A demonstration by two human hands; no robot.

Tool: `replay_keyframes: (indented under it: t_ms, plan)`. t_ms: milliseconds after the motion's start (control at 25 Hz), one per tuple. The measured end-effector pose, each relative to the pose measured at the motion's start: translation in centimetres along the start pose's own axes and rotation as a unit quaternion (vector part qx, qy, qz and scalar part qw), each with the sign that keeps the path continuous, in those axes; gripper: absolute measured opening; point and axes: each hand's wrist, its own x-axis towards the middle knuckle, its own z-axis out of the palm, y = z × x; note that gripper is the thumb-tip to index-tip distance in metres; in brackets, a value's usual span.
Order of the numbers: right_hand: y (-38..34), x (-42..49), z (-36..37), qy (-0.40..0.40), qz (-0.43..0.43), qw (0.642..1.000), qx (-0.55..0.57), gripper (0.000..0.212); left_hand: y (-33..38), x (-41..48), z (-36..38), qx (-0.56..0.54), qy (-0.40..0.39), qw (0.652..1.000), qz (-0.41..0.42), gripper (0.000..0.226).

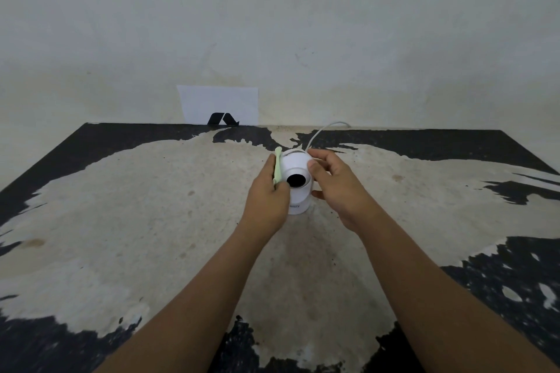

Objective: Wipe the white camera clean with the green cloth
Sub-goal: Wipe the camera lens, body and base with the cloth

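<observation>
The white camera [297, 167] stands upright in the middle of the table, its round head and black lens [295, 180] turned towards me. My left hand [268, 194] presses the pale green cloth [278, 167] flat against the camera's left side; only the cloth's thin edge shows. My right hand [335, 183] grips the right side of the camera, with fingers on the head and the thumb against the base. A white cable [321, 132] runs from the back of the camera towards the wall.
The table [121, 221] has worn beige patches and black paint left at its edges. A white sheet of paper [218, 103] with a black mark leans against the wall behind the table. The wall stands close behind the far edge.
</observation>
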Motion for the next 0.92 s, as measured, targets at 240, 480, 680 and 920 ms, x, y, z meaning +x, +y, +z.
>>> replay_keyframes:
  t_ms: [240,480,680,920]
  plan:
    - [0.0,0.0,0.1,0.005,-0.002,1.000,-0.014,0.031,-1.6,-0.3,0.7,0.016,0.002,1.000,-0.004,0.061]
    - [0.6,0.3,0.3,0.008,-0.004,1.000,-0.002,0.031,-0.4,-0.1,0.0,-0.023,0.005,1.000,0.016,0.058]
    - [0.8,0.3,0.6,0.017,-0.018,0.999,-0.022,0.031,-1.3,-1.0,-0.2,0.078,-0.068,0.994,-0.034,0.045]
    - [0.7,-0.4,0.0,-0.007,-0.029,0.999,-0.037,0.036,-1.0,-3.7,-2.2,0.054,-0.131,0.979,-0.146,0.033]
